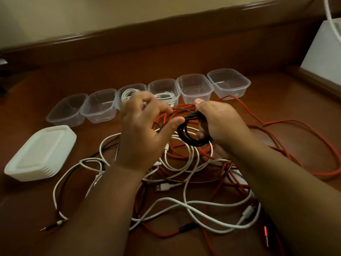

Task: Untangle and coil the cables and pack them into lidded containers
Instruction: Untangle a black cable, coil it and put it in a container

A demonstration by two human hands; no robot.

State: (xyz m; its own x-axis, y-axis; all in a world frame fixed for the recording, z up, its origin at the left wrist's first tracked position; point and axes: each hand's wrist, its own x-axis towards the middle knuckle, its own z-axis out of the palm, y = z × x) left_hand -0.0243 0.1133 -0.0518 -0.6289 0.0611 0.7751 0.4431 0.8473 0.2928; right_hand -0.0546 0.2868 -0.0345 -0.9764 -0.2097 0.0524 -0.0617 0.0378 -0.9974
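Dim, warm indoor light with an orange-brown cast over the whole tabletop. Brightest patches were the pale wall beyond the far edge and a white box at the far right corner, slightly washed out. Forearms near the bottom sat in deep shadow. Soft shadows lay under the stack of lids near the left edge. Left hand showed motion blur at the fingers. Wide-angle bending curved the table's far edge. Overall softness, mild grain, no hard glare.
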